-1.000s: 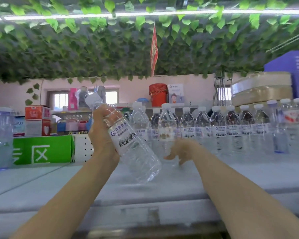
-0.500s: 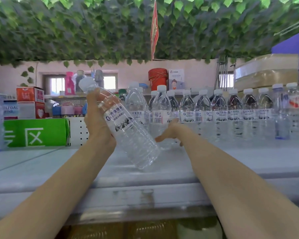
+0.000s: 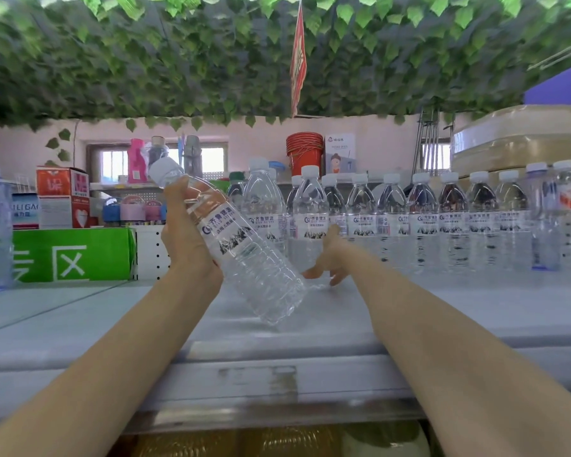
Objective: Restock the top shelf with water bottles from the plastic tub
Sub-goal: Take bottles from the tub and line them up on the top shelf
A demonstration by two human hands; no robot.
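The tilted bottle (image 3: 231, 239) has a white label that begins 齐鲁 beside a round blue logo; the rest is blurred. The standing bottles (image 3: 363, 222) bear the same label. A green box (image 3: 73, 255) shows a large white 区. A pale blue box (image 3: 25, 214) reads "ILIGA".

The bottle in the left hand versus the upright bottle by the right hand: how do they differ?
The held bottle is tilted, cap up-left; the upright bottle stands on the shelf. The left hand grips the held bottle around its upper half; the right hand lies open by the upright bottle's base, gripping nothing. Both are clear, white-capped, with the same label.
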